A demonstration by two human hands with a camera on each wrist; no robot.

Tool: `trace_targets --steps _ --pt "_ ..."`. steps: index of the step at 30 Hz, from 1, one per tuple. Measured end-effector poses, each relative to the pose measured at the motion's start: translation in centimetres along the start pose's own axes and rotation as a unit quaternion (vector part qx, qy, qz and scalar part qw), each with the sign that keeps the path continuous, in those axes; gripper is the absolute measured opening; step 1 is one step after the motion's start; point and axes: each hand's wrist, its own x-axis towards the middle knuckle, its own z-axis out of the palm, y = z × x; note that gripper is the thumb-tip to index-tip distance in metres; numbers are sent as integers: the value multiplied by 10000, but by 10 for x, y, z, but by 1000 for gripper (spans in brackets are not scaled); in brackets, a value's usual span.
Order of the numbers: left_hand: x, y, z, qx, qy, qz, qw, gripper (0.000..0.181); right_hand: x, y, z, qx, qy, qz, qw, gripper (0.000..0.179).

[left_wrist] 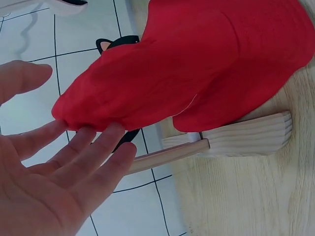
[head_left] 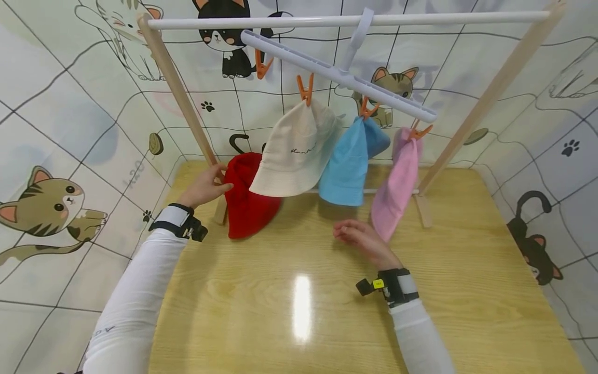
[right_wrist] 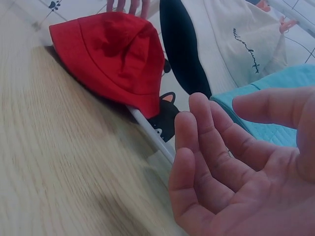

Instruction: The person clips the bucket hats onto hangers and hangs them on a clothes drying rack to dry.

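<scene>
A red bucket hat (head_left: 249,197) is at the left foot of the rack, its brim low over the table. My left hand (head_left: 205,187) is at its crown. In the left wrist view, the fingertips (left_wrist: 114,132) touch the crown's edge while the thumb stays apart from the cloth. My right hand (head_left: 366,240) is in front of the hanging hats with fingers loosely bent and nothing between them. A cream bucket hat (head_left: 294,150), a blue bucket hat (head_left: 348,166) and a pink bucket hat (head_left: 397,182) hang from orange clips on a white hanger (head_left: 336,75).
The hanger hooks over the white rail (head_left: 444,19) of a wooden-legged rack and slants down to the right. An orange clip (head_left: 262,65) at the hanger's left end holds nothing. A wooden foot (left_wrist: 246,135) stands beside the red hat. Cat-print cloth surrounds the wooden table (head_left: 243,301).
</scene>
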Motion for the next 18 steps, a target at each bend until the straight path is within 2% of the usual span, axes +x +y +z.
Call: trace_targets --steps 4,7,13,18 --pt "4 -1 3 18 77 -21 10000 49 -3 1 -1 48 79 118 9999 33" --pt "7 0 5 2 151 -149 9998 50 -5 3 0 105 90 167 9998 33" --pt "17 -2 13 147 303 -718 9968 53 -7 4 2 71 107 210 9997 36" --pt "23 1 19 296 498 -1145 9917 46 -8 4 4 10 125 267 9996 37"
